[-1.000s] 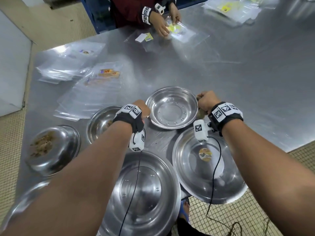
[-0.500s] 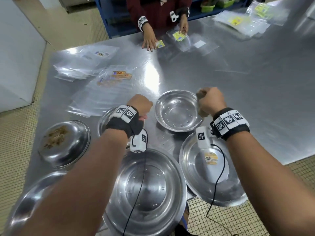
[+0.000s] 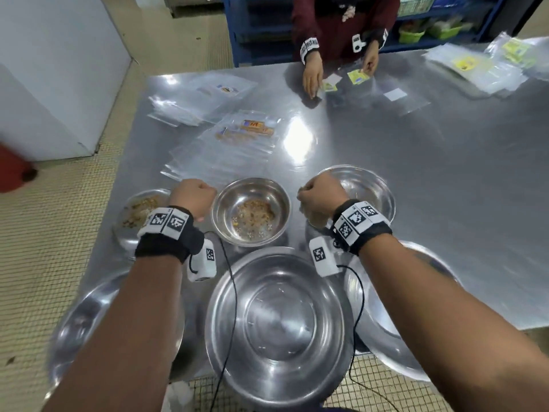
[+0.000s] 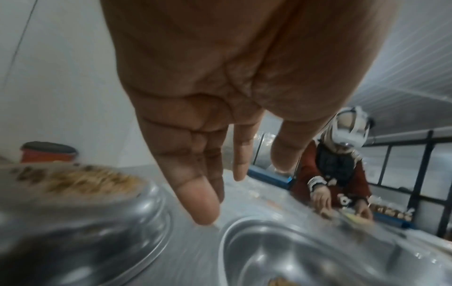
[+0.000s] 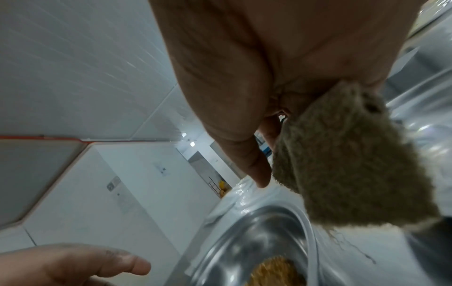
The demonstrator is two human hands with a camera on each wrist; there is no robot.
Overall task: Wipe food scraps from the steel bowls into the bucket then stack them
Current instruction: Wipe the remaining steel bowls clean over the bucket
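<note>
Two small bowls on the bench have food scraps in them. The middle bowl has brown crumbs on its bottom. The left bowl holds a bigger pile of scraps and sits partly under your left wrist.

Your left hand hangs just beside the rim of the middle bowl, between the two dirty bowls. In the left wrist view its fingers point down, loose and straight, and it holds nothing.

Your right hand has its grip closed around a fuzzy tan cloth. It hangs over the near edge of the right bowl. That bowl looks mostly clean, but your hand hides part of it, so you cannot be sure.

Three big bowls sit close to you: the front bowl looks shiny and clean, and the left big bowl and the right big bowl lie partly under your arms.

No bowl sits inside another one, so the stacking is not done. A red tub stands off to the left, away from the bench; it may be the bucket, but that is only a guess.

So you seem to be near the start or the middle. You have at least two bowls left to wipe, and then all of them need stacking.

Across the bench, another person sorts small cards among clear plastic bags.
</note>
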